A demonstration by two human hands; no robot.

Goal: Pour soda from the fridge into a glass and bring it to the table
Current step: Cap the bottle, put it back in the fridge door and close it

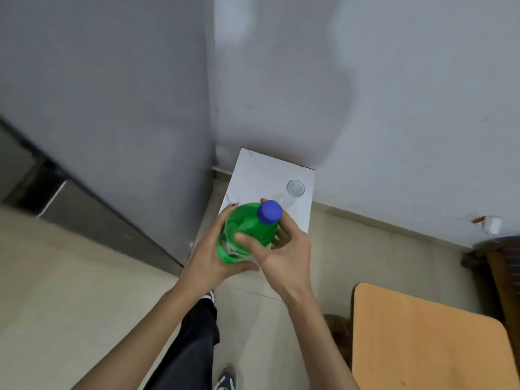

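Note:
A green soda bottle (247, 229) with a blue cap (269, 211) sits between both my hands at the centre of the view. My left hand (209, 257) cups its lower body from the left. My right hand (284, 249) wraps the upper body from the right, thumb across the front, just below the cap. The cap is on. Beyond the bottle, a clear empty glass (295, 189) stands upright on a small white stand (261, 175) against the wall.
A tall grey fridge (112, 108) fills the left side, its door shut. A tan wooden table (427, 342) is at the lower right, with a dark chair (503, 266) behind it. My legs and shoes show on the tiled floor below.

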